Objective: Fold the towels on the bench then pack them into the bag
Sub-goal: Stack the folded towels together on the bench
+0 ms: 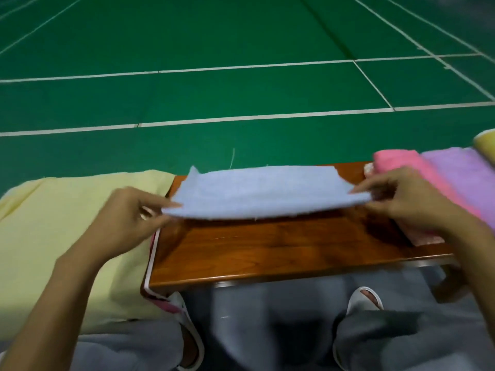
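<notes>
A green court floor [241, 36] crossed by white lines fills the view beyond the wooden bench [267, 253], which serves as the reference here. Draped over the bench's left end lies one large pale yellow cloth [67, 223] — whether it is the bag or a towel cannot be told. Above the bench's middle, one light blue towel [262, 191] is held up off the wood, its long axis running left to right along the bench, its near edge raised and its far edge dropping toward the bench's back. The left hand [126, 218] pinches the towel's near left corner; the right hand [409, 202] pinches its near right corner. On the bench's right end sit three more towels side by side: one pink [401, 167], one lilac [460, 178], one yellow [486, 145] — the last only partly in view.
</notes>
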Demonstrator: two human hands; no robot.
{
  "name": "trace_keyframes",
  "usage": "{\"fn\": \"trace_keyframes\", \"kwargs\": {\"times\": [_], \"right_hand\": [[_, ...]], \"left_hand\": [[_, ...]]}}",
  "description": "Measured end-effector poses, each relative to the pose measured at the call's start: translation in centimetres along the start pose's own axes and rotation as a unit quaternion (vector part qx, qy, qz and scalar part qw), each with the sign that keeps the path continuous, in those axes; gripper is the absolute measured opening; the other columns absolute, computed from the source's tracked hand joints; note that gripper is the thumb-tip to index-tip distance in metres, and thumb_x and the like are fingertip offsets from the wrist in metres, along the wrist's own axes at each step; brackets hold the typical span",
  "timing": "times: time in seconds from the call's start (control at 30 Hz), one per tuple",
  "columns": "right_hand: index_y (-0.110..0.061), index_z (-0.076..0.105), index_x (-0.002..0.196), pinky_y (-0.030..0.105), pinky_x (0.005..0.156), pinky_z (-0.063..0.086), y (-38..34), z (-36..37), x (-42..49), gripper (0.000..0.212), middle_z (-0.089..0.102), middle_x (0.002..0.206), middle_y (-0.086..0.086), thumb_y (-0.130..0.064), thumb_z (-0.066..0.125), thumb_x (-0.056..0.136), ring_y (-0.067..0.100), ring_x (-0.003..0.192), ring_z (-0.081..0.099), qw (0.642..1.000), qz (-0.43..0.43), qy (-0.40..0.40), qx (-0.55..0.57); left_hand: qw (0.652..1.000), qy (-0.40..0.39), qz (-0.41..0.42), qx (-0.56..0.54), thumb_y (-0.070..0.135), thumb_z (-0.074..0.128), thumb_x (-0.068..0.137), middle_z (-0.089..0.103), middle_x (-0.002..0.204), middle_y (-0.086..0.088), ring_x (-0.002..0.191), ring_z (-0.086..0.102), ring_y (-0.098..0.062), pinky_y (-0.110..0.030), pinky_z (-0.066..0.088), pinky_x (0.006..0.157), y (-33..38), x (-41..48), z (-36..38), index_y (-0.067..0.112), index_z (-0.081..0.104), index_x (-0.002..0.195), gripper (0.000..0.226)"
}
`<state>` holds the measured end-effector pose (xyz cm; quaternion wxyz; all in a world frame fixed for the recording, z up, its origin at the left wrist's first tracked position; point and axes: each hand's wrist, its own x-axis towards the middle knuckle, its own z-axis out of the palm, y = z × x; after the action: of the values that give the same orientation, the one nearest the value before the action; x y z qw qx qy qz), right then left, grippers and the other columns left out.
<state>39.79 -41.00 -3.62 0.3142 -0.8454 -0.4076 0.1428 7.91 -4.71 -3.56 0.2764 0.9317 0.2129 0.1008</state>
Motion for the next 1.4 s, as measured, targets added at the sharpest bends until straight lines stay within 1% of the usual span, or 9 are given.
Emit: {"fn": "trace_keyframes", "kwargs": {"times": [0.1,0.2,0.3,0.43,0.6,0.8,1.17,1.3,1.4], "right_hand": [[-0.034,0.078,0.100,0.024,0.089,0.057,0.6,0.5,-0.6,0.037,0.078,0.093,-0.014,-0.010,0.089,0.074,-0.007,0.087,0.070,0.989,0.065,-0.098,-0.087],[-0.024,0.078,0.104,0.035,0.083,0.057,-0.8,0.5,-0.2,0.026,0.079,0.092,-0.005,-0.016,0.082,0.080,0.010,0.080,0.071,0.986,0.059,-0.015,-0.155],[-0.013,0.071,0.125,0.044,0.097,0.052,-2.7,4.2,1.1,0.039,0.074,0.118,0.012,-0.032,0.067,0.092,0.034,0.106,0.068,0.978,0.017,0.107,-0.176],[-0.021,0.031,0.160,0.052,0.125,0.019,-5.0,11.6,3.3,0.077,0.024,0.169,0.009,-0.062,0.020,0.096,0.031,0.156,0.020,0.985,-0.043,0.005,-0.166],[-0.034,-0.001,0.164,0.056,0.126,-0.003,-4.8,16.5,4.4,0.068,-0.012,0.172,-0.005,-0.060,0.005,0.102,0.021,0.158,-0.015,0.959,-0.071,-0.070,-0.264],[-0.030,-0.003,0.164,0.054,0.127,-0.006,-1.2,13.8,4.5,0.078,-0.012,0.172,-0.004,-0.064,-0.006,0.094,0.021,0.158,-0.016,0.957,-0.002,-0.043,-0.286],[-0.019,0.000,0.165,0.052,0.127,0.000,1.5,11.2,4.0,0.068,-0.008,0.172,0.000,-0.051,0.016,0.107,0.023,0.158,-0.014,0.957,0.057,-0.027,-0.282],[-0.012,0.021,0.162,0.049,0.124,0.023,1.1,10.8,3.9,0.069,0.021,0.168,0.013,-0.046,0.042,0.105,0.031,0.155,0.019,0.979,0.079,0.101,-0.156],[-0.002,0.049,0.131,0.048,0.095,0.045,-0.1,10.2,3.7,0.069,0.053,0.133,0.022,-0.058,0.060,0.092,0.041,0.122,0.050,0.944,0.192,0.206,-0.170]], "left_hand": [[0.986,-0.111,-0.081,0.092,0.060,0.087,0.064,0.071,0.074,0.020,0.070,0.066,0.000,-0.024,0.051,0.062,-0.5,-0.6,1.6,0.039,0.074,0.118,0.059],[0.982,0.017,-0.075,0.172,0.072,0.072,0.075,0.063,0.076,0.019,0.069,0.057,-0.005,-0.026,0.042,0.057,0.9,0.3,2.9,0.026,0.075,0.113,0.060],[0.979,0.103,0.009,0.174,0.068,0.049,0.095,0.070,0.112,0.000,0.105,0.060,-0.025,-0.039,0.053,0.080,2.6,1.5,5.8,0.019,0.070,0.127,0.062],[0.991,0.024,0.078,0.103,0.059,0.028,0.102,0.032,0.167,-0.005,0.157,0.019,-0.025,-0.045,0.021,0.126,5.1,3.3,11.7,0.018,0.038,0.158,0.070],[0.984,-0.034,0.038,0.170,0.065,0.004,0.101,-0.009,0.172,0.005,0.157,-0.017,-0.017,-0.046,-0.004,0.129,4.6,4.2,15.8,0.033,0.001,0.165,0.072],[0.979,-0.020,-0.037,0.199,0.067,0.000,0.097,-0.013,0.172,-0.001,0.157,-0.018,-0.020,-0.043,-0.010,0.128,1.9,3.8,14.1,0.026,-0.003,0.165,0.080],[0.973,-0.004,-0.058,0.224,0.070,-0.003,0.093,-0.010,0.172,-0.008,0.158,-0.016,-0.023,-0.045,-0.008,0.128,-0.3,3.2,12.7,0.016,-0.002,0.165,0.090],[0.974,-0.006,-0.066,0.218,0.072,0.000,0.093,-0.011,0.172,-0.006,0.157,-0.018,-0.024,-0.048,-0.010,0.127,0.7,3.3,12.5,0.019,-0.002,0.165,0.089],[0.977,0.004,-0.027,0.210,0.070,0.003,0.097,-0.011,0.172,-0.006,0.157,-0.019,-0.026,-0.049,-0.011,0.126,2.5,3.5,12.4,0.021,0.001,0.166,0.085]]}}
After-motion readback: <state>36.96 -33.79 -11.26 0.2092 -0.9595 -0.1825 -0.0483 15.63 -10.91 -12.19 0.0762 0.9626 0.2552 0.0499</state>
